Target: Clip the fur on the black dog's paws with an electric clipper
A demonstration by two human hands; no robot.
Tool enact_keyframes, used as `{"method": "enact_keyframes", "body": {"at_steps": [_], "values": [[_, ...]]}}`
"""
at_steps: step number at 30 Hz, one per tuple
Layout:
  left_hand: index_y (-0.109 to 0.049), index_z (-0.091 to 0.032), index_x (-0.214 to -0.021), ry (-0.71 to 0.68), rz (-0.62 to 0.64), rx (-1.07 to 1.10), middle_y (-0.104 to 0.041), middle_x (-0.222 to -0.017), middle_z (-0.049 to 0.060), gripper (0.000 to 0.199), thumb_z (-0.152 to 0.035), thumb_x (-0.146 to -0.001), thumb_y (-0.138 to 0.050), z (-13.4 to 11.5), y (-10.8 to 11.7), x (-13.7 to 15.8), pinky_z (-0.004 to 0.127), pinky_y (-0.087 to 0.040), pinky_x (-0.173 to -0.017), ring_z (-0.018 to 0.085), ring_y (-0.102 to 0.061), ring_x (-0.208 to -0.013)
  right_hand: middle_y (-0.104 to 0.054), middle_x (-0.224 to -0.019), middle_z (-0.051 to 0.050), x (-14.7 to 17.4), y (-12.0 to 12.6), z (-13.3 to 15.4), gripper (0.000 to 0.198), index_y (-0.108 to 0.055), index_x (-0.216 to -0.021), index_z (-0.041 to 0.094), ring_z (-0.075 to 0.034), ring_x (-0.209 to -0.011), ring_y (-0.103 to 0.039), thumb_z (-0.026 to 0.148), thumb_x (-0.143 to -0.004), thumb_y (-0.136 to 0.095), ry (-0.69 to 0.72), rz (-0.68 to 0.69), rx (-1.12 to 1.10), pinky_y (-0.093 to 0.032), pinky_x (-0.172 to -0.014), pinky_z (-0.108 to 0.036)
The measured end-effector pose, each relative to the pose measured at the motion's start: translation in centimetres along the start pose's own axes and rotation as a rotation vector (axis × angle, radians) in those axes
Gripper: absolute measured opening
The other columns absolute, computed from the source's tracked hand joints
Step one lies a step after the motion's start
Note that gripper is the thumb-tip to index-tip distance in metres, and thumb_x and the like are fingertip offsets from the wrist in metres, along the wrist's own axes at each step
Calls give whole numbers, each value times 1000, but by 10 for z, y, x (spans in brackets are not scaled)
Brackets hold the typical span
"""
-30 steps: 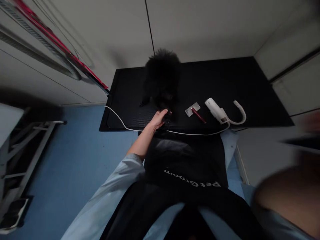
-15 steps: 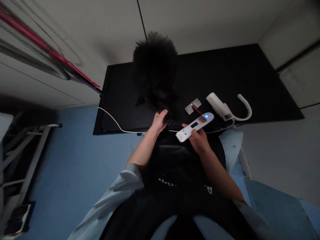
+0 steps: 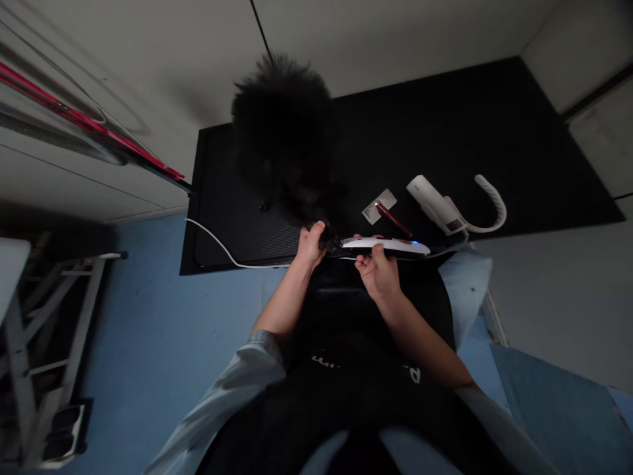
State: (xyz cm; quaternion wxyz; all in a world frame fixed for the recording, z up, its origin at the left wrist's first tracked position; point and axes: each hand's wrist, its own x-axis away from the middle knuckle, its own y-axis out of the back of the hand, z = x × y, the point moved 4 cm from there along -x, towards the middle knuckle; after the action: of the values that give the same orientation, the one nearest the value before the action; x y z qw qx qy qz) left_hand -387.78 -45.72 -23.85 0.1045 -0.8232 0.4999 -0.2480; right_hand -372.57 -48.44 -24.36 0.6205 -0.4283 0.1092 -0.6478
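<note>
A fluffy black dog [image 3: 287, 132] is on the black table, close to its left end. My left hand [image 3: 311, 244] is closed around one of the dog's paws [image 3: 330, 239] at the table's front edge. In my right hand [image 3: 380, 270] is a white and black hair clipper [image 3: 386, 246] with a blue light, turned on its side. The clipper's blade end points left and meets the fur of the paw; whether it touches skin I cannot tell. Dark fur hides the outline of the dog's legs.
On the black table [image 3: 475, 132] lie a flat pale comb-like piece [image 3: 379, 206], a dark red pen-like tool [image 3: 393, 220] and a white device with a curved arm [image 3: 438, 206]. A white cord [image 3: 212, 239] runs along the front edge. Red straps [image 3: 93, 125] hang at left.
My right hand has rolled the clipper onto its side and brought its blade end left to the paw. My left hand keeps its hold. The whole view has shifted slightly.
</note>
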Motion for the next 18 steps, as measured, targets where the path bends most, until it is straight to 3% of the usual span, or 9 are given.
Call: {"method": "enact_keyframes", "body": {"at_steps": [7, 13, 18], "values": [[-50, -18, -68, 4, 19, -17, -48, -57, -3, 44, -51, -52, -74, -1, -3, 1, 25, -40, -49, 9, -47, -48, -73, -91, 0, 4, -7, 3, 40, -51, -94, 26, -6, -52, -58, 37, -66, -77, 42, -2, -34, -50, -48, -19], [-50, -18, -70, -21, -19, 1, -47, -58, -4, 43, -49, -53, -74, 2, -3, -1, 26, -41, -54, 9, -47, -50, -72, -88, 3, 8, -8, 6, 36, -49, -92, 27, -7, -51, -56, 35, -68, -75, 184, -71, -16, -47, -45, -20], [-53, -17, -72, -33, -42, 3, -50, -60, -4, 40, -45, -53, -74, 2, -3, -1, 27, -44, -60, 10, -51, -55, -71, -94, 3, 10, -8, 6, 37, -49, -95, 29, -8, -57, -59, 36, -69, -74, 185, -66, -15, -50, -50, -22]]}}
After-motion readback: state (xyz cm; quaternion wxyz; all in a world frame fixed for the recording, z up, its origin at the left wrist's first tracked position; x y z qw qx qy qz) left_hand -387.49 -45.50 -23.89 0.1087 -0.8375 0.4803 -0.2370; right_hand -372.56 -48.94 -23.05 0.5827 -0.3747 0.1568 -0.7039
